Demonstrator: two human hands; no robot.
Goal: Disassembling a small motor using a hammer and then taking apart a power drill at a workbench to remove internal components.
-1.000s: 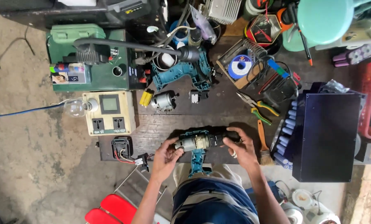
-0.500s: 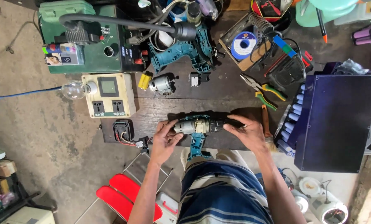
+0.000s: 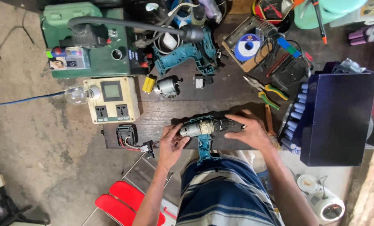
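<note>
A teal cordless drill with its housing half open lies on the dark wooden bench right in front of me, its silver motor showing. My left hand grips the motor end of the drill. My right hand rests over the black chuck end, fingers spread along it. The drill's handle points toward my striped shirt.
A second teal drill shell, a loose motor, a small black switch part, pliers, a cream socket box with a bulb, a green machine, a solder spool, a dark blue box and a battery base surround it.
The camera view has shifted slightly, so the bench sits lower in frame. Both hands stay on the drill; the right hand's fingers have spread further over the chuck end.
</note>
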